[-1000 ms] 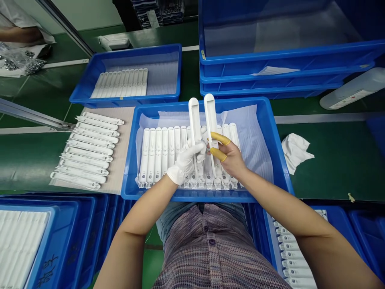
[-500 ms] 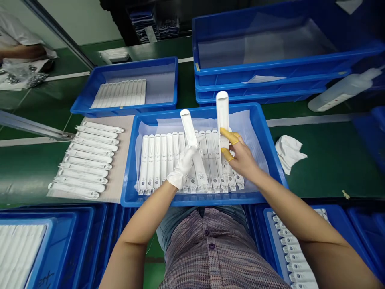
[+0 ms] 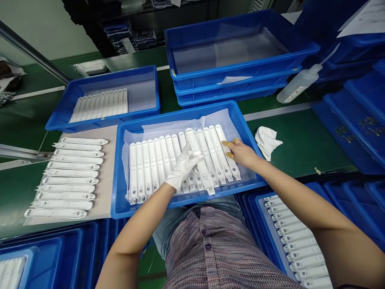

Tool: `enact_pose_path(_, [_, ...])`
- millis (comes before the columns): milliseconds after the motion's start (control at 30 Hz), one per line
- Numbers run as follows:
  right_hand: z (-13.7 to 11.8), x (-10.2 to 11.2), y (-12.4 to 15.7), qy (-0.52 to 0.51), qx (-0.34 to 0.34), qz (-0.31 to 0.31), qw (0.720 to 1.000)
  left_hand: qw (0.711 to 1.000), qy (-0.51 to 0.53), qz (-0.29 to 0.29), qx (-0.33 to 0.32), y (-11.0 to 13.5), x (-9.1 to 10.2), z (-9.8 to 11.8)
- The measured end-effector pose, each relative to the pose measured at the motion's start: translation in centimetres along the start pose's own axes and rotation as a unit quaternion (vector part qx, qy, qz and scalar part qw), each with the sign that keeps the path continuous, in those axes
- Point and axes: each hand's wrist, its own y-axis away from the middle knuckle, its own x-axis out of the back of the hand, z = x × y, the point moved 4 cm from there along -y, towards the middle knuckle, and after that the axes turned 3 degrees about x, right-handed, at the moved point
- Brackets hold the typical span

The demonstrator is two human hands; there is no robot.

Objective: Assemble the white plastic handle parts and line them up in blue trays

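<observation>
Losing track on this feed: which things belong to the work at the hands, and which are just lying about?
In the work: gloved left hand on a white plastic strip; right hand with yellow finger cots; the strips in the blue tray.
Lying about: crumpled white cloth; plastic squeeze bottle.

Nothing readable (dark characters (image 3: 343,131) on the blue crate (image 3: 355,130) are blurred).

The gloved left hand (image 3: 183,166) touches white strips (image 3: 207,180) in a blue tray (image 3: 180,208) (right fingers (image 3: 227,143) wear yellow cots (image 3: 229,155)).
</observation>
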Motion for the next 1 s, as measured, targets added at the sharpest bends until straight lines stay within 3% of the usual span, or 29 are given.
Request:
enact_pose_path(67, [-1.6, 0.4, 0.9, -0.08, 0.038, 0.027, 0.996, 0.999, -0.021, -0.009, -0.025, -0.2, -1.0, 0.0])
enact_pose_path(200, [-4.1, 0.3, 2.5, -0.278, 0.132, -0.053, 0.95, 0.995, -0.03, -0.055, -0.073, -1.2, -3.7, 0.0])
enact_pose_path(300, [-3.0, 1.3, 2.4, -0.164, 0.071, -0.028, 0.983, 0.976, -0.147, -0.093, -0.129, -1.5, -4.9, -0.2])
enact_pose_path(333, [-2.1, 1.7, 2.2, -0.085, 0.033, -0.022, 0.996, 0.954, -0.224, -0.108, -0.165, -1.4, -5.1, -0.3])
enact_pose_path(400, [-0.5, 2.2, 1.8, 0.058, -0.037, -0.027, 0.997, 0.877, -0.398, -0.14, -0.229, -1.0, -5.2, -1.1])
enact_pose_path(467, [0.6, 2.1, 1.6, 0.127, -0.073, -0.041, 0.988, 0.788, -0.539, -0.18, -0.236, -0.9, -5.0, -2.6])
enact_pose_path(533, [0.9, 1.4, 1.4, 0.133, -0.08, -0.052, 0.986, 0.737, -0.605, -0.211, -0.214, -1.1, -4.6, -4.0])
enact_pose_path(600, [0.6, 0.5, 1.2, 0.138, -0.079, -0.061, 0.985, 0.736, -0.598, -0.237, -0.209, -1.1, -4.4, -4.4])
enact_pose_path(733, [0.1, 0.2, 2.0, 0.15, -0.075, -0.059, 0.984, 0.8, -0.493, -0.251, -0.233, 0.1, -3.4, -2.5])
enact_pose_path(800, [0.4, 1.0, 3.2, 0.155, -0.068, -0.023, 0.985, 0.821, -0.466, -0.209, -0.254, 1.8, -1.1, -0.3])
enact_pose_path(867, [1.4, 2.0, 4.9, 0.135, -0.041, 0.073, 0.987, 0.825, -0.484, -0.108, -0.269, 4.5, 2.7, 2.1])
enact_pose_path(933, [3.3, 2.6, 6.6, 0.096, -0.049, 0.175, 0.979, 0.803, -0.536, 0.08, -0.246, 8.1, 8.2, 4.2])
enact_pose_path(1000, [5.7, 1.5, 7.7, -0.026, -0.11, 0.183, 0.977, 0.73, -0.573, 0.331, -0.17, 12.3, 14.3, 5.6])
